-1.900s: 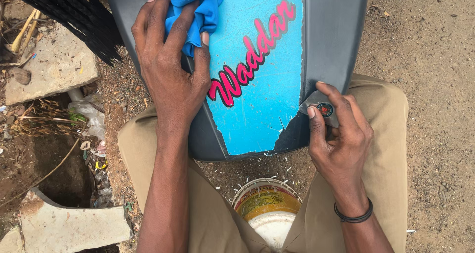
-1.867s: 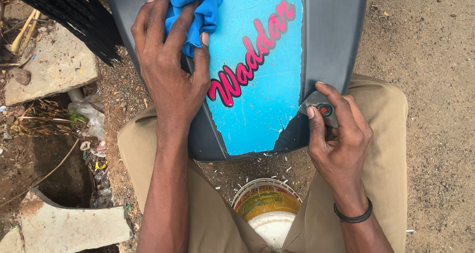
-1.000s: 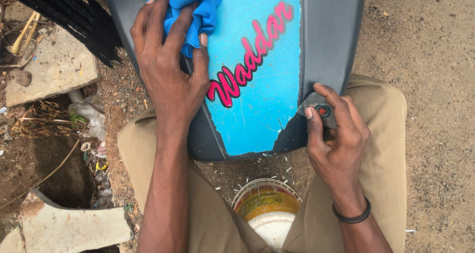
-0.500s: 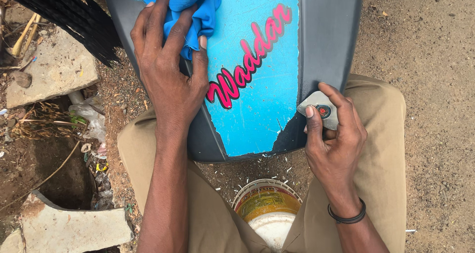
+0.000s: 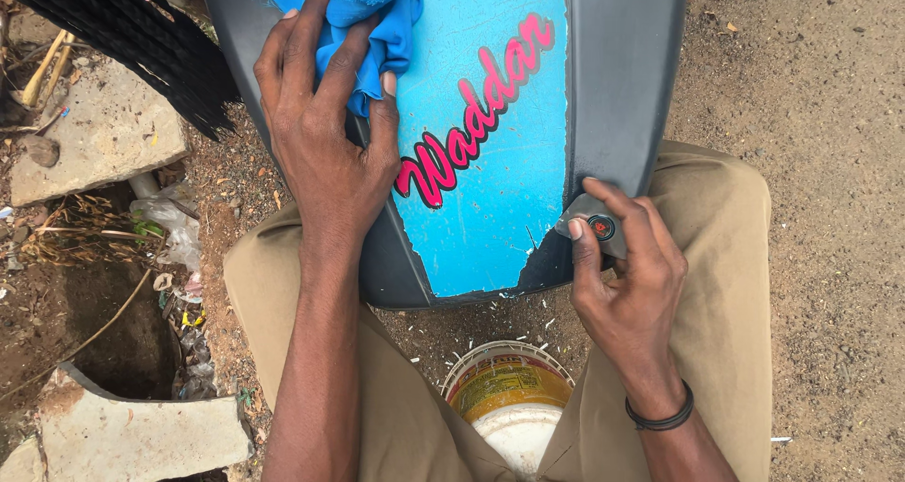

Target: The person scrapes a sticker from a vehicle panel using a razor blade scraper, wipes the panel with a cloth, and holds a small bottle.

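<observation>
A dark grey panel [image 5: 622, 77] with a bright blue centre and pink lettering rests across my knees. My left hand [image 5: 325, 147] lies flat on its left side, fingers pressing a crumpled blue cloth [image 5: 363, 16] against the panel. My right hand [image 5: 627, 279] grips a small grey scraper [image 5: 592, 226] with a round red-and-black mark, its edge held against the jagged border where the blue layer meets the grey at the panel's lower right. A black band circles my right wrist.
A yellow-labelled bucket [image 5: 504, 392] stands between my legs below the panel. Broken concrete slabs [image 5: 99, 133], litter and a dirt hole [image 5: 113, 341] lie at left. A black mesh object [image 5: 141, 39] is at upper left. Sandy ground [image 5: 830, 162] is at right.
My right hand with the scraper has slid slightly up and left along the blue layer's edge. My left hand and the cloth have barely moved.
</observation>
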